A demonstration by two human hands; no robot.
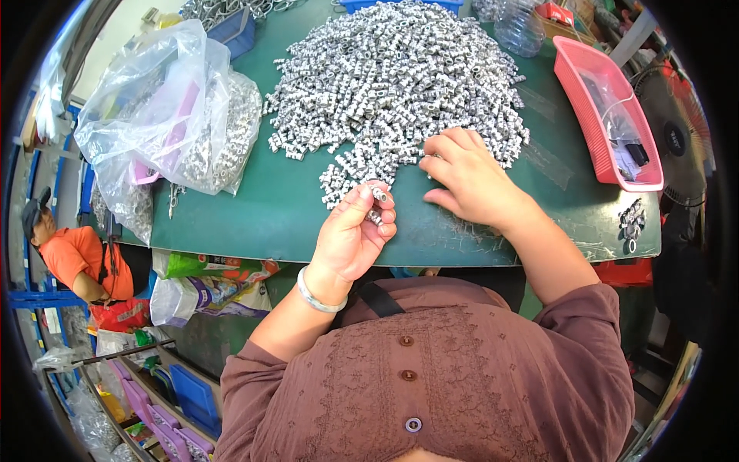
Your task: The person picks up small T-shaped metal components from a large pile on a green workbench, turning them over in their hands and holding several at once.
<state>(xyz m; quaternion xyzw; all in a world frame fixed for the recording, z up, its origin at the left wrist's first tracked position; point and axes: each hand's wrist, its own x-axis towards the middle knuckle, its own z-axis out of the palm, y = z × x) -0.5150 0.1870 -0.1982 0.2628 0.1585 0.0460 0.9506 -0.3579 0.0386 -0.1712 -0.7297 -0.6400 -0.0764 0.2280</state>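
A big heap of small silver metal parts (392,77) lies on the green table (254,208). My left hand (352,235) is curled at the heap's near edge and pinches a few of the small metal parts (377,196) between thumb and fingers. A silver bangle (317,296) circles that wrist. My right hand (469,179) rests palm down on the table, its fingertips touching parts at the heap's front right edge. Whether it grips one is hidden.
Clear plastic bags of metal parts (173,123) sit at the left. A pink tray (608,115) stands at the right, a few loose rings (631,219) near it. A fan (673,135) is beyond. A person in an orange shirt (77,262) sits lower left. Bins line a shelf (169,400).
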